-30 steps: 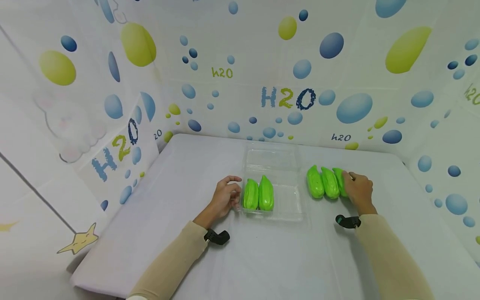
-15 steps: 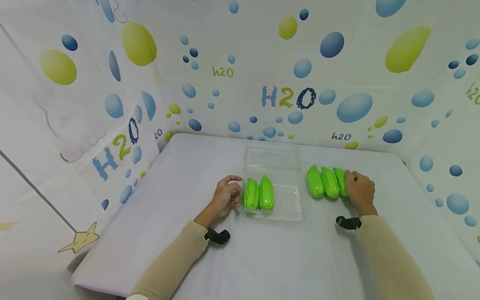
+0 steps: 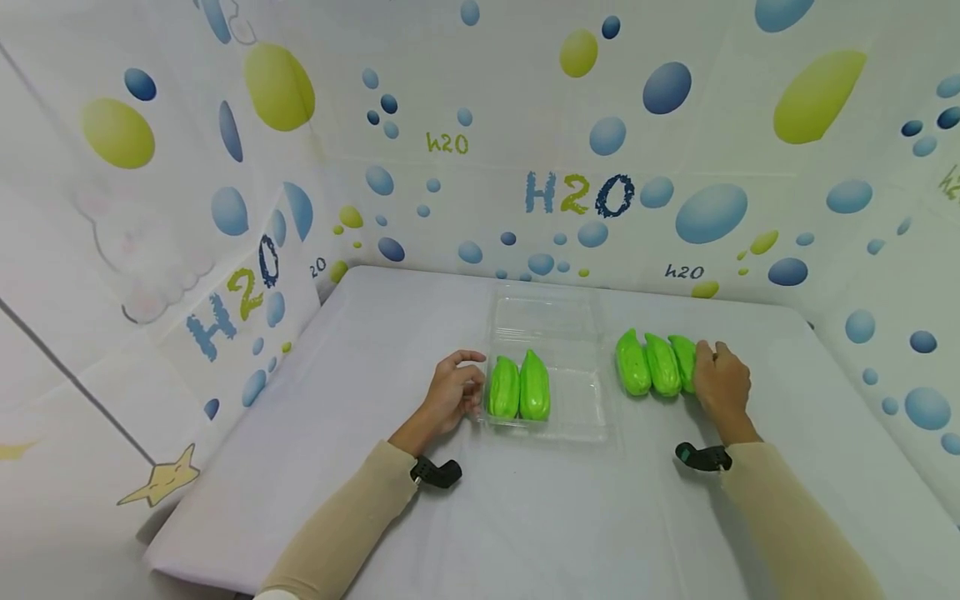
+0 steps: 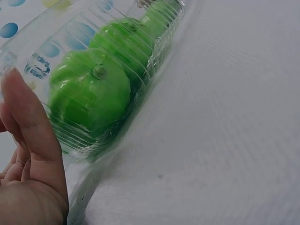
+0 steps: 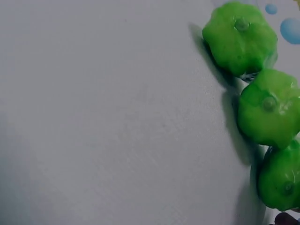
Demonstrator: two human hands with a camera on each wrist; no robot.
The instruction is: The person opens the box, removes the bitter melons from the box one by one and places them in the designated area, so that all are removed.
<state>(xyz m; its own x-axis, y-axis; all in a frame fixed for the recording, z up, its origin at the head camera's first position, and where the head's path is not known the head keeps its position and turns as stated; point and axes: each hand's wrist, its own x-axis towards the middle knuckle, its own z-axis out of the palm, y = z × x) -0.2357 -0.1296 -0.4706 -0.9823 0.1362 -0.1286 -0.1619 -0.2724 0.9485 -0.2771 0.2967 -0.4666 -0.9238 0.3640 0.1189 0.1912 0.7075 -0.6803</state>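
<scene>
A clear plastic box (image 3: 577, 400) with its lid (image 3: 543, 315) folded back lies mid-table in the head view. Two shiny green, ribbed, pointed vegetables (image 3: 534, 387) fill its left side. My left hand (image 3: 448, 390) rests at the box's left wall, fingers loosely bent; in the left wrist view a straight digit (image 4: 30, 115) stands beside the wall. Three similar green vegetables (image 3: 663, 365) lie side by side right of the box. At the rightmost one (image 5: 283, 180) is my right hand (image 3: 722, 383), its fingers loosely bent and partly covering it. Only a fingertip shows in the right wrist view.
A white cloth covers the table (image 3: 562, 525). White sheets printed with blue and green spots (image 3: 711, 213) hang behind and at both sides. Each wrist wears a black camera mount (image 3: 437, 472).
My right hand has shifted slightly right, uncovering a little more of the rightmost vegetable. My left hand, the box and the vegetables stay in place; the head view has tilted slightly.
</scene>
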